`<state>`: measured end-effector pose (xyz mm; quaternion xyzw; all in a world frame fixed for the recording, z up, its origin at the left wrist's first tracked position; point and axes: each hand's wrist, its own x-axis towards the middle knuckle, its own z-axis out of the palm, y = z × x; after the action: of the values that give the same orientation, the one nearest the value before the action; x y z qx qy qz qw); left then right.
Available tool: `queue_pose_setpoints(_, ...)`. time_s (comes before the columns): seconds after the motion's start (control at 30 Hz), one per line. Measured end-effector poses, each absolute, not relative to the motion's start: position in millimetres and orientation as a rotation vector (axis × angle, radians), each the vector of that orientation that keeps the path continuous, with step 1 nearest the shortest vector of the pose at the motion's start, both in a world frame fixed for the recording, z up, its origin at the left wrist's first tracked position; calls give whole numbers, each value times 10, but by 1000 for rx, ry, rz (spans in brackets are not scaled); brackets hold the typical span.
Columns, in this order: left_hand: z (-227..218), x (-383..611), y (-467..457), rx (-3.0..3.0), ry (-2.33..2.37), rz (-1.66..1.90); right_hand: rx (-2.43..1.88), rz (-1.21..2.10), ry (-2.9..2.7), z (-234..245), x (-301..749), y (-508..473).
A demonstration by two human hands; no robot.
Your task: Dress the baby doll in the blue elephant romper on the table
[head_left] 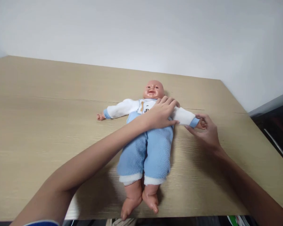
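Note:
A baby doll lies on its back on a wooden table, head away from me, its bare feet near the front edge. It wears a white top with blue cuffs and fluffy blue trousers. My left hand reaches across its chest, with fingers closed around the upper part of the white sleeve on the right. At that arm's far end, my right hand pinches the blue cuff beside the doll's small hand. The doll's other arm stretches out to the left, untouched. My left hand covers part of the printed chest.
The wooden table stands against a pale wall. Dark objects are beyond its right edge. Below the front edge, partly visible items sit low down. A seam runs across the tabletop.

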<state>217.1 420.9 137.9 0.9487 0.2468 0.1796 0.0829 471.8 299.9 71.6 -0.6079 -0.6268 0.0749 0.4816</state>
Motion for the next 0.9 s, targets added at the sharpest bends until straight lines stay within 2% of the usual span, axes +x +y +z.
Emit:
queue_pose_setpoints(0.1,1373,2262,4276,2861,783,330,-1346,391,-1484,750,4595,2930)
queue_pose_setpoints(0.17,1367,2265,4302,2857,776,313,-1260,546,-1447,730,4559,2908)
queue_pose_setpoints(0.33,1308,2177,4322,2722,771,559,-1237,744,-1310,583,4587,2916)
queue_pose_setpoints(0.6,1203,2033,4375,2383,756,925,-1364,701,-1600,488,4534,2966)
queue_pose_setpoints(0.9,1115,1802,4414,1770,728,1276,-1199,821,-1734,523,4123,3061)
